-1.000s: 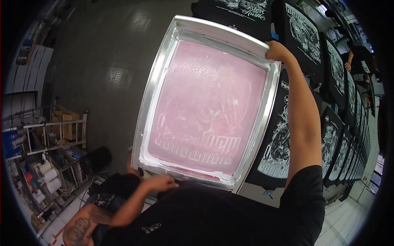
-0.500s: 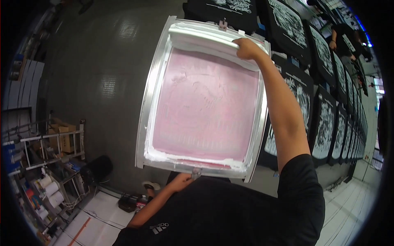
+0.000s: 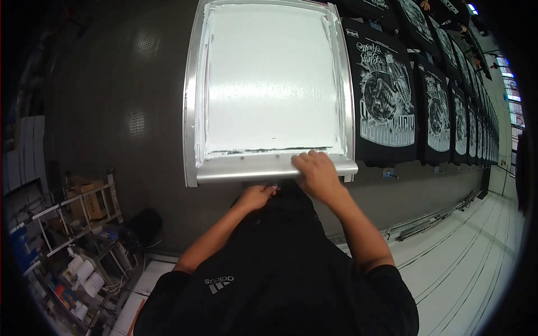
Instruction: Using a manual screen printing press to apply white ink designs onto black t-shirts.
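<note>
A screen-printing frame (image 3: 192, 95) with bright metal sides lies before me, its mesh (image 3: 272, 84) covered in white ink. Across its near end rests a long metal squeegee (image 3: 252, 171). My right hand (image 3: 318, 171) is closed over the right part of that squeegee, fingers on top. Just below the frame's near edge, my left hand (image 3: 258, 197) is closed, and its fingertips press round something too small to make out. White ink also smears the frame's inner edges, and a dark streak runs across the mesh just beyond the squeegee.
Black T-shirts (image 3: 386, 95) with white prints lie in a long row on boards to the right. Another person's hand (image 3: 426, 5) shows at the far right. At the lower left stand a metal rack (image 3: 73, 201), a cardboard box (image 3: 89, 199) and white rolls (image 3: 87, 274).
My right hand has pulled the squeegee from the frame's far end to its near end. The pinkish mesh is now coated white. The view has shifted, and my left hand stays by the near edge.
</note>
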Motion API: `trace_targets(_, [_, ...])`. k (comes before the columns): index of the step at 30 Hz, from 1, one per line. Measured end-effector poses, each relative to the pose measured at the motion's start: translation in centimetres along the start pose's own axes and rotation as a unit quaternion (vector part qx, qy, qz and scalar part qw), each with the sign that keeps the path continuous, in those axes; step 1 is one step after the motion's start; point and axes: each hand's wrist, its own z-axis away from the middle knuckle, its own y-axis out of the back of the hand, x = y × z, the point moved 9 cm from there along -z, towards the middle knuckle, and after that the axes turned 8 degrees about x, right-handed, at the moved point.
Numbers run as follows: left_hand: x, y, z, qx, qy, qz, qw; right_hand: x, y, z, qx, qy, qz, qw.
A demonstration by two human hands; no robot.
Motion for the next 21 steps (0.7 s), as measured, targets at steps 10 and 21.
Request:
trace_targets(10, [2.1,2.2,1.2,0.059,-0.069,-0.157,0.983,3.1,3.2,-0.2,-0.011,-0.039,0.068,0.997])
trace_targets(21, [-8.3,29.4,-0.3,0.479,-0.064,0.176,0.858,19.2,0.8,2.1,0.072,-0.259,-0.473,0.839])
